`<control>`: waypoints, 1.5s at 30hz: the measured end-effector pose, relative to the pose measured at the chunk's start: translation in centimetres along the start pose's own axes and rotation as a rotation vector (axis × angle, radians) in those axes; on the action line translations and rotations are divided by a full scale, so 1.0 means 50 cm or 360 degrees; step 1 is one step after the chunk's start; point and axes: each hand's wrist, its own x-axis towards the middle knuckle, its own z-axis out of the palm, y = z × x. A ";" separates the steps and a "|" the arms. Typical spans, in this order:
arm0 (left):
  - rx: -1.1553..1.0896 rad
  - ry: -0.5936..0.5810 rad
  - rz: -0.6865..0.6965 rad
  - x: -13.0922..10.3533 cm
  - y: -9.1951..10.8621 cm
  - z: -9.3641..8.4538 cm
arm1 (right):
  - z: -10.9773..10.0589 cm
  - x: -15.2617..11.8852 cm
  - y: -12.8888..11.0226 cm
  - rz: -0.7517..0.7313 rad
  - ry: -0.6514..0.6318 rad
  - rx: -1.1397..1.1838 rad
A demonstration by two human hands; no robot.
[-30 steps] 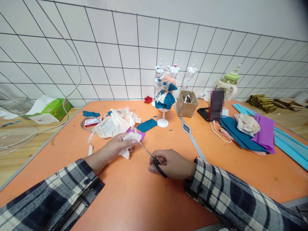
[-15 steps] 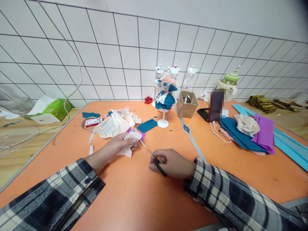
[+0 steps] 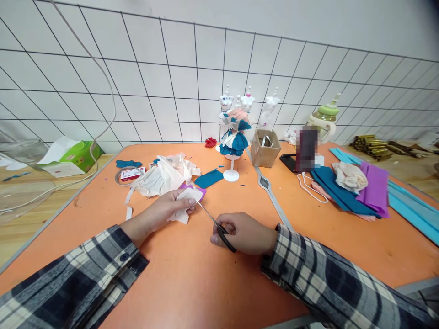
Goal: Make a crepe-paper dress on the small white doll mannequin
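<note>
My left hand (image 3: 170,205) is closed on a piece of white crepe paper (image 3: 180,215), pinched between thumb and fingers. In my right hand (image 3: 242,232) is a pair of scissors (image 3: 224,236) with black handles, whose thin metal blades reach to the edge of the white paper. How far apart the blades are, I cannot tell. Behind the left fingers lies a purple piece (image 3: 202,193). A flat teal piece (image 3: 209,178) rests just beyond it, beside a crumpled pile of white paper (image 3: 161,176).
A small dress form (image 3: 232,175) in teal and white paper stands at the back, with white forms behind it. A cardboard box (image 3: 265,153), a phone (image 3: 288,162), folded coloured paper (image 3: 373,187) and a bottle (image 3: 324,121) are to the right. A tape roll (image 3: 120,177) lies left.
The scissors and my right hand have shifted very slightly left, bringing the blade tips a little further onto the white paper. My left hand keeps its hold.
</note>
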 end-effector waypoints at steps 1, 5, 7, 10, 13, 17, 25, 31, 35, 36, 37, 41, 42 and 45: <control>0.0019 -0.0013 0.0011 0.001 -0.001 -0.001 | 0.001 0.000 0.001 -0.0015 -0.0001 -0.0004; 0.0062 -0.0063 0.0051 0.004 -0.009 -0.010 | 0.002 0.001 0.004 -0.0076 0.0036 -0.0080; 0.0074 -0.0072 0.0047 0.005 -0.011 -0.011 | 0.002 0.002 0.004 -0.0085 0.0048 -0.0118; 0.0102 -0.0080 0.0031 0.005 -0.011 -0.011 | 0.003 0.002 0.004 -0.0101 0.0079 -0.0143; 0.0122 -0.0076 0.0023 0.005 -0.010 -0.010 | 0.006 0.000 0.002 -0.0129 0.0126 -0.0186; 0.0168 -0.0097 -0.0012 0.004 -0.009 -0.012 | 0.010 -0.002 0.000 -0.0133 0.0180 -0.0258; 0.0227 -0.0165 0.0040 0.004 -0.007 -0.007 | 0.016 0.004 0.004 -0.0165 0.0233 -0.0296; 0.0239 -0.0118 0.0032 0.002 -0.002 -0.004 | 0.014 0.004 0.006 -0.0180 0.0228 -0.0319; 0.0240 -0.0100 0.0028 0.002 -0.005 -0.007 | 0.012 0.008 0.009 -0.0163 0.0222 -0.0300; 0.0233 -0.0098 0.0022 0.003 -0.006 -0.008 | 0.012 0.009 0.010 -0.0162 0.0220 -0.0288; 0.0223 -0.0095 0.0019 0.003 -0.007 -0.009 | 0.011 0.010 0.011 -0.0164 0.0223 -0.0278; 0.0202 -0.0089 0.0017 0.004 -0.007 -0.011 | 0.009 0.010 0.010 -0.0156 0.0239 -0.0272; 0.0198 -0.0088 0.0014 0.004 -0.008 -0.011 | 0.008 0.009 0.008 -0.0141 0.0229 -0.0270; 0.0186 -0.0071 0.0023 0.005 -0.010 -0.011 | 0.008 0.002 0.000 -0.0088 0.0168 -0.0244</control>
